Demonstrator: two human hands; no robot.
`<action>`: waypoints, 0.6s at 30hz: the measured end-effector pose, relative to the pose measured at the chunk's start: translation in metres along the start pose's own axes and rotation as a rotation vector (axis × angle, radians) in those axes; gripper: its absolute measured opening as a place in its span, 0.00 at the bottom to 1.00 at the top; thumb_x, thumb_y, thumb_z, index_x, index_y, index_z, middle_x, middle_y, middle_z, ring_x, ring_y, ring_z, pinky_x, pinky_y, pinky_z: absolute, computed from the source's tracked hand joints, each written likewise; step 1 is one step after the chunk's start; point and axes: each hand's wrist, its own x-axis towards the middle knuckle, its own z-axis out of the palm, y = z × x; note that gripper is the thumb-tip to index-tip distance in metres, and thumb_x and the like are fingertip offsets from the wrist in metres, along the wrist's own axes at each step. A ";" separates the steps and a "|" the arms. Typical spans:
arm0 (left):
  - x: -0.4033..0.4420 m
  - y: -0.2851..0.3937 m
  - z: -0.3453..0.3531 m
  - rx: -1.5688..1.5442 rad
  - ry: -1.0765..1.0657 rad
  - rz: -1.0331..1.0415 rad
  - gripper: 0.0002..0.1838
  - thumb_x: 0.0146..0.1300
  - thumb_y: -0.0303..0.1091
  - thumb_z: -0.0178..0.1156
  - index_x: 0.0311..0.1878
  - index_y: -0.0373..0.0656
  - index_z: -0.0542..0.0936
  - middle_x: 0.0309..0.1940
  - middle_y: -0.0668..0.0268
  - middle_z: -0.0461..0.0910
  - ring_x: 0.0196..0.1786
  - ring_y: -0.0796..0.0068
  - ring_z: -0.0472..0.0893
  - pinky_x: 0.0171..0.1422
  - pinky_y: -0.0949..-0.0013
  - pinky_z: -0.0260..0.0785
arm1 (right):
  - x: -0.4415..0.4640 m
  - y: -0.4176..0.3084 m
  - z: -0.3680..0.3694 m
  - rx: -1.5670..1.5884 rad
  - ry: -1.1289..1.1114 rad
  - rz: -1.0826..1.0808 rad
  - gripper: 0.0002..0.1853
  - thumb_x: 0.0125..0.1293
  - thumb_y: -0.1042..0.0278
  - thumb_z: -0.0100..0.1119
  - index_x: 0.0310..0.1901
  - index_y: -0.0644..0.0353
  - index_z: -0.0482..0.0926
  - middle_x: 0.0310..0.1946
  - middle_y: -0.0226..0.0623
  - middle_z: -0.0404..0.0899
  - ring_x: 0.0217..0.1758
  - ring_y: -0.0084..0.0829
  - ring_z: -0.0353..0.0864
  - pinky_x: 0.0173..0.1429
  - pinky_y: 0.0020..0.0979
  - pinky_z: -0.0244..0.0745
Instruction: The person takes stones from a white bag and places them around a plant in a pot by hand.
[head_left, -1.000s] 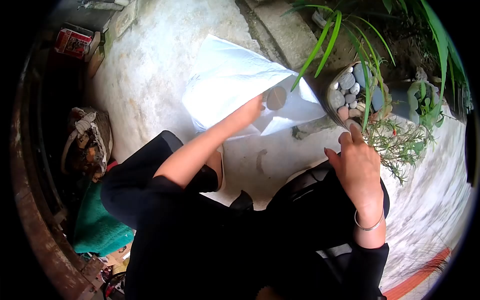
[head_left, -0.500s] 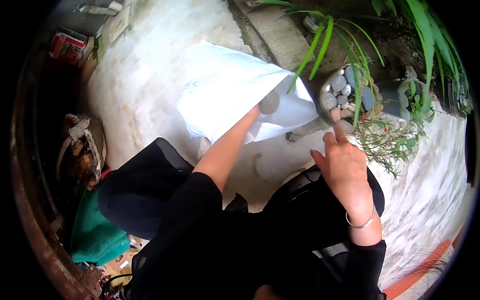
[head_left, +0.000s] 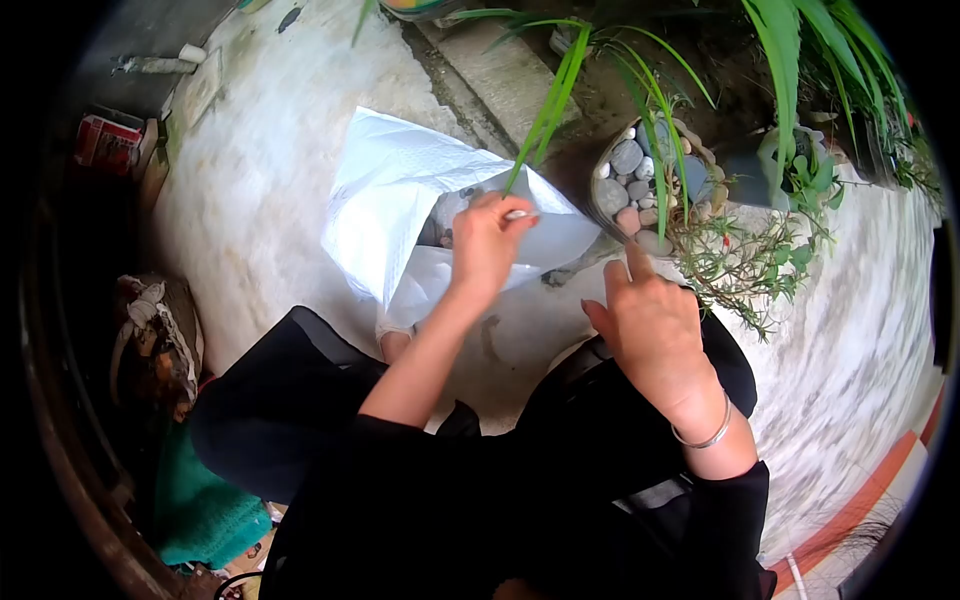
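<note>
A white bag [head_left: 385, 190] lies on the concrete ground with its mouth open to the right, and grey stones [head_left: 445, 218] show inside. My left hand [head_left: 485, 245] is over the bag's mouth, its thumb and fingers pinched on a small white pebble [head_left: 517, 214]. To the right, my right hand [head_left: 650, 320] has its index finger stretched out and thumb apart, with nothing held. Its fingertip is at the near edge of a pot [head_left: 603, 200] filled with grey, white and pinkish stones [head_left: 626, 157].
Long green leaves [head_left: 565, 85] hang over the bag and the pot. A low plant with thin leaves [head_left: 745, 265] grows right of my right hand. At the left are a sack [head_left: 160, 340] of debris, a green cloth [head_left: 205, 500] and a red box [head_left: 107, 143].
My left hand has come out from inside the bag and now shows a white pebble. The bag's mouth gapes wider, revealing stones. The whole view has shifted.
</note>
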 end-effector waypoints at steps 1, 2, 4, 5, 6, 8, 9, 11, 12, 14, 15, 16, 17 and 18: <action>0.002 0.016 0.006 0.001 -0.007 -0.001 0.06 0.49 0.23 0.65 0.33 0.39 0.81 0.28 0.59 0.80 0.32 0.61 0.81 0.37 0.66 0.72 | 0.000 0.000 0.001 0.003 -0.005 -0.005 0.16 0.53 0.62 0.65 0.34 0.65 0.72 0.46 0.51 0.73 0.30 0.46 0.81 0.32 0.38 0.77; 0.003 0.029 0.013 -0.092 0.031 0.170 0.06 0.49 0.21 0.63 0.33 0.37 0.81 0.29 0.61 0.80 0.32 0.69 0.80 0.35 0.70 0.71 | -0.001 0.000 0.001 0.006 -0.010 -0.002 0.16 0.53 0.62 0.65 0.34 0.65 0.72 0.46 0.51 0.73 0.30 0.46 0.81 0.32 0.38 0.77; 0.011 0.038 0.031 -0.184 0.070 0.343 0.06 0.50 0.18 0.62 0.33 0.36 0.81 0.30 0.63 0.80 0.32 0.76 0.79 0.34 0.74 0.70 | -0.001 0.000 0.001 0.007 -0.009 -0.006 0.16 0.53 0.62 0.65 0.34 0.65 0.72 0.48 0.52 0.73 0.29 0.45 0.81 0.32 0.38 0.77; 0.021 0.040 0.042 -0.109 0.067 0.455 0.07 0.49 0.19 0.63 0.33 0.36 0.80 0.30 0.63 0.80 0.33 0.72 0.79 0.35 0.72 0.71 | -0.001 0.001 0.001 0.007 -0.006 -0.004 0.16 0.53 0.62 0.65 0.34 0.65 0.72 0.48 0.52 0.73 0.29 0.45 0.81 0.32 0.38 0.77; 0.030 0.041 0.051 -0.034 0.064 0.569 0.07 0.48 0.19 0.63 0.32 0.36 0.80 0.30 0.62 0.79 0.35 0.68 0.79 0.36 0.69 0.71 | -0.001 0.001 0.002 0.007 -0.007 -0.009 0.16 0.53 0.63 0.65 0.34 0.65 0.72 0.49 0.53 0.73 0.29 0.45 0.81 0.32 0.38 0.77; 0.045 0.042 0.067 0.029 0.041 0.634 0.07 0.47 0.19 0.64 0.31 0.36 0.80 0.30 0.61 0.79 0.35 0.64 0.79 0.36 0.66 0.71 | -0.002 0.003 0.002 0.007 -0.008 -0.007 0.16 0.53 0.63 0.65 0.34 0.65 0.72 0.50 0.54 0.72 0.29 0.45 0.81 0.31 0.38 0.77; 0.048 0.042 0.073 0.098 0.020 0.694 0.07 0.46 0.20 0.64 0.31 0.36 0.79 0.29 0.61 0.78 0.35 0.60 0.78 0.37 0.64 0.71 | -0.003 0.003 0.002 0.011 -0.004 -0.008 0.16 0.52 0.63 0.65 0.34 0.65 0.72 0.50 0.55 0.72 0.29 0.45 0.81 0.32 0.37 0.78; 0.051 0.044 0.081 0.124 0.027 0.709 0.03 0.42 0.20 0.58 0.24 0.37 0.77 0.27 0.61 0.75 0.37 0.61 0.74 0.39 0.63 0.70 | -0.003 0.002 0.003 0.021 0.004 -0.008 0.16 0.52 0.63 0.65 0.34 0.65 0.72 0.50 0.56 0.72 0.29 0.45 0.81 0.32 0.37 0.78; 0.053 0.043 0.083 0.202 0.022 0.744 0.03 0.42 0.21 0.57 0.24 0.37 0.77 0.28 0.61 0.75 0.39 0.61 0.74 0.40 0.63 0.71 | -0.003 0.002 0.003 0.017 0.011 -0.010 0.16 0.52 0.63 0.65 0.34 0.65 0.72 0.50 0.56 0.72 0.30 0.46 0.81 0.32 0.37 0.78; 0.054 0.043 0.085 0.280 0.016 0.779 0.03 0.43 0.23 0.56 0.24 0.37 0.77 0.29 0.61 0.74 0.40 0.62 0.74 0.40 0.63 0.71 | -0.002 0.002 0.005 0.013 0.017 -0.011 0.16 0.52 0.63 0.65 0.34 0.65 0.72 0.50 0.56 0.72 0.30 0.46 0.82 0.33 0.37 0.78; 0.055 0.043 0.086 0.334 0.002 0.797 0.03 0.43 0.23 0.55 0.24 0.36 0.77 0.30 0.61 0.74 0.41 0.63 0.73 0.41 0.63 0.72 | -0.002 0.002 0.006 0.003 0.016 -0.017 0.16 0.52 0.63 0.65 0.35 0.65 0.72 0.51 0.56 0.72 0.31 0.46 0.82 0.33 0.37 0.78; 0.055 0.044 0.087 0.387 -0.013 0.815 0.04 0.43 0.24 0.55 0.24 0.36 0.77 0.32 0.62 0.73 0.42 0.63 0.73 0.42 0.63 0.72 | -0.002 0.002 0.006 -0.008 0.014 -0.022 0.16 0.52 0.63 0.65 0.35 0.66 0.72 0.51 0.56 0.72 0.31 0.46 0.82 0.33 0.36 0.78; 0.055 0.044 0.087 0.386 -0.013 0.815 0.04 0.43 0.24 0.55 0.24 0.36 0.77 0.32 0.62 0.73 0.42 0.63 0.73 0.42 0.63 0.72 | -0.002 0.003 0.006 -0.009 0.014 -0.022 0.16 0.52 0.63 0.65 0.35 0.66 0.72 0.51 0.56 0.72 0.31 0.46 0.82 0.33 0.36 0.78; 0.056 0.044 0.086 0.404 0.005 0.834 0.04 0.43 0.24 0.55 0.24 0.36 0.78 0.32 0.61 0.73 0.43 0.63 0.73 0.42 0.63 0.72 | -0.002 0.003 0.005 -0.002 0.009 -0.023 0.16 0.52 0.63 0.65 0.35 0.66 0.72 0.51 0.56 0.72 0.31 0.46 0.82 0.33 0.36 0.78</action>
